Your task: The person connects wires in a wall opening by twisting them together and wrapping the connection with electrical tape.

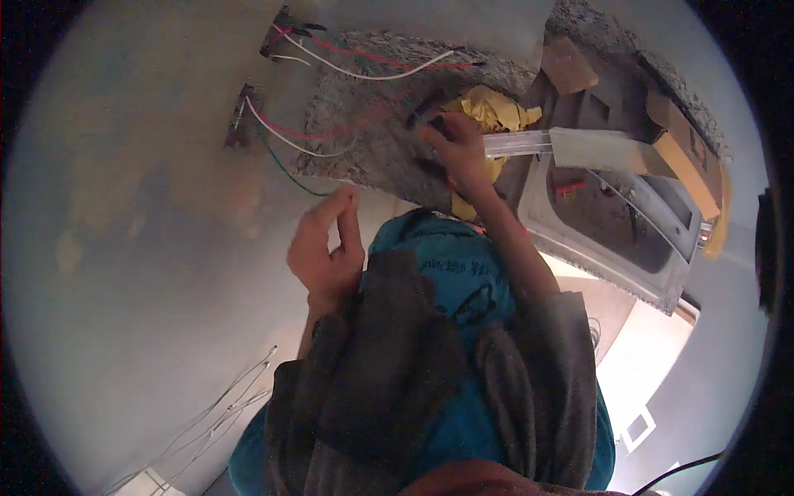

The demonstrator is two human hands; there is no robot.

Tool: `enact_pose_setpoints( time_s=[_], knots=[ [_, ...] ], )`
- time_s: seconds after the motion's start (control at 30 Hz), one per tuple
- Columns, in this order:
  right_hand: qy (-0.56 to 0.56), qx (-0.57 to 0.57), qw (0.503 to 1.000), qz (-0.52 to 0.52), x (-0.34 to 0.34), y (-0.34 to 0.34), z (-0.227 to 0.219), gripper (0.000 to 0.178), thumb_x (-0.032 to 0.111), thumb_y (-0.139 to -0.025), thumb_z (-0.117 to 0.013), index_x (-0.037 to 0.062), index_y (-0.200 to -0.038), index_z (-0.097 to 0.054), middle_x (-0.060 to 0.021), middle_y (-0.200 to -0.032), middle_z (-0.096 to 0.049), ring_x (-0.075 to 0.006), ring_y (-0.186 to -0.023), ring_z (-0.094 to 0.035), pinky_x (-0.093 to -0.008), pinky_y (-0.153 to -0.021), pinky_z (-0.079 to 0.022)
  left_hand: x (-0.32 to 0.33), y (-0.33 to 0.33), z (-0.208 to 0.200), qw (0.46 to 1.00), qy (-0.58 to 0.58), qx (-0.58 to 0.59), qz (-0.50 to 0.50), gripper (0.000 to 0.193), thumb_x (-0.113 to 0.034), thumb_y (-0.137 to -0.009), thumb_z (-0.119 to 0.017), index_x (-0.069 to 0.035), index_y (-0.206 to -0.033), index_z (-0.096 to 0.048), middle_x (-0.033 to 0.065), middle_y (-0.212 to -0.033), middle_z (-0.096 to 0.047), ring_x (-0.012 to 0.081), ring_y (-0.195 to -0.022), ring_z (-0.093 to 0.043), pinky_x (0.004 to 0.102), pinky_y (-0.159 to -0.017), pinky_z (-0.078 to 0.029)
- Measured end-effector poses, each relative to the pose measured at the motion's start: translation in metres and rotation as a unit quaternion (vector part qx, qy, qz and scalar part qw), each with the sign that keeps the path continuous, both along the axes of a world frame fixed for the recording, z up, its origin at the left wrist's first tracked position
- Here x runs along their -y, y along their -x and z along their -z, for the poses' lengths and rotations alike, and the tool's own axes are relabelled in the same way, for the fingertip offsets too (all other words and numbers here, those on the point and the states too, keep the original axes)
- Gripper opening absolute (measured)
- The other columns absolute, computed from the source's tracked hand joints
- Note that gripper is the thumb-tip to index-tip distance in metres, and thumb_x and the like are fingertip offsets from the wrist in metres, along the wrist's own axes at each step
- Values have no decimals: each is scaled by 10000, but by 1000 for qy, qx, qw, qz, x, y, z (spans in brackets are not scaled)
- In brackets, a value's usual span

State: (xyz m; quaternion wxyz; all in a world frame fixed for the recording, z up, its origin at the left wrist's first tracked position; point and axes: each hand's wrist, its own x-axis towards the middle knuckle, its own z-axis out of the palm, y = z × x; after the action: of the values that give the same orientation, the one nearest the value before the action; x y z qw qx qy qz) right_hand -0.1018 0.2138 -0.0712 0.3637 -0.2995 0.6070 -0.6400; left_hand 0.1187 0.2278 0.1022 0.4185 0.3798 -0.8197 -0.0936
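Observation:
My left hand (318, 252) is closed, with thumb and forefinger pinched at the end of a green wire (285, 171). That wire comes from the lower wall box (240, 116), as do a white wire (294, 147) and a red wire (310, 135). To the right, my right hand (461, 153) has its fingers curled at a small dark object (423, 109), too blurred to name. The upper wall box (273, 35) has a longer white wire (364, 78) and a red wire (397, 64) sticking out, with dark ends.
Crumpled yellow wrapping (495, 109) lies beside my right hand, next to clear plastic strips (517, 144). An open cardboard box (691, 157) and a brown cardboard piece (569, 66) are farther right. A pale frame (542, 215) holds small items. White cables (211, 430) hang at lower left.

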Motion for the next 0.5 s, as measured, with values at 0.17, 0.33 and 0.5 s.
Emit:
enact_pose_setpoints(
  time_s=[0.17,0.33,0.5],
  knots=[
    [31,-79,995,47,0,6,-2,255,117,-886,-752,3,-1102,-680,-38,-993,-704,-111,-894,-643,-287,-797,-520,-31,-39,40,991,-32,-19,-125,240,26,-822,-786,-78,-1032,-733,123,-987,-763,260,-922,-755,346,-811,-606],
    [52,-46,995,66,-3,27,3,291,122,-864,-786,14,-1106,-664,-85,-985,-720,-158,-920,-668,-319,-827,-540,-37,-60,47,986,24,4,-165,246,37,-811,-783,-73,-1024,-730,137,-999,-759,279,-933,-753,362,-808,-612],
    [51,-90,993,49,-8,36,-22,278,122,-876,-780,18,-1108,-668,-66,-943,-728,-153,-784,-675,-313,-734,-553,-43,-79,59,980,32,44,-190,230,35,-814,-777,-69,-1013,-727,145,-1000,-756,291,-943,-750,366,-815,-611]
  ],
)
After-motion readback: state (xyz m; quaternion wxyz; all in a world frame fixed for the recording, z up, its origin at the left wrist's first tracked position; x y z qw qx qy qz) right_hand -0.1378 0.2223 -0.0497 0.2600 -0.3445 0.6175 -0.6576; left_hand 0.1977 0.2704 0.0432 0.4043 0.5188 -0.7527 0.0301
